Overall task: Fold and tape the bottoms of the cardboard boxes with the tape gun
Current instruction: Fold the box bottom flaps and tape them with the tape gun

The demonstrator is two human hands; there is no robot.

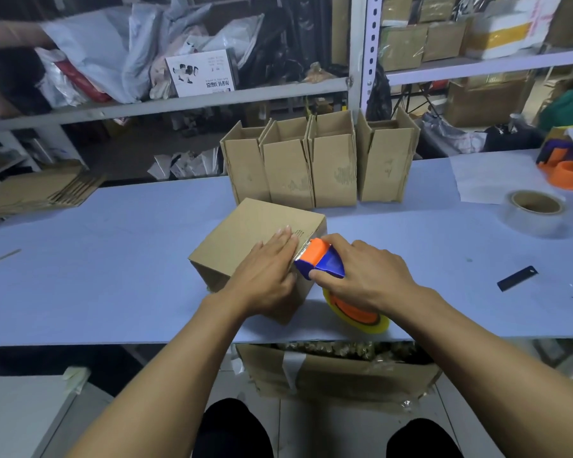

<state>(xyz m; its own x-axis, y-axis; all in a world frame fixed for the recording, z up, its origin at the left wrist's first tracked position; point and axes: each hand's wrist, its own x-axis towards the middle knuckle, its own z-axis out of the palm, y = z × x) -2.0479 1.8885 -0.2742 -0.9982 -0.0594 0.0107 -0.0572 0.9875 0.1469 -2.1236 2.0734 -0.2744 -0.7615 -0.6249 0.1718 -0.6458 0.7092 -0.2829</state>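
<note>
— Where did the box stand when you took this?

— The cardboard box (255, 239) sat bottom-up near the front edge of the pale blue table (113, 259), flaps folded shut. I judged the taping step to be under way: the tape gun (318, 259) had its serrated blade end touching the box's upper face near the right edge.

— And my hands?

— Your left hand (265, 269) lay flat on the box, fingers straight, pressing just beside the blade. Your right hand (364, 272) gripped the tape gun's blue-and-orange body, its yellowish roll hanging past the box's right side, above the table.

— What did the next move call for?

— As I read it, a firm tilt to sever the tape, then smoothing the tail down. Four more boxes (318, 163) stood upright in a row just behind; a spare tape roll (536, 211) lay well apart to the right.
</note>
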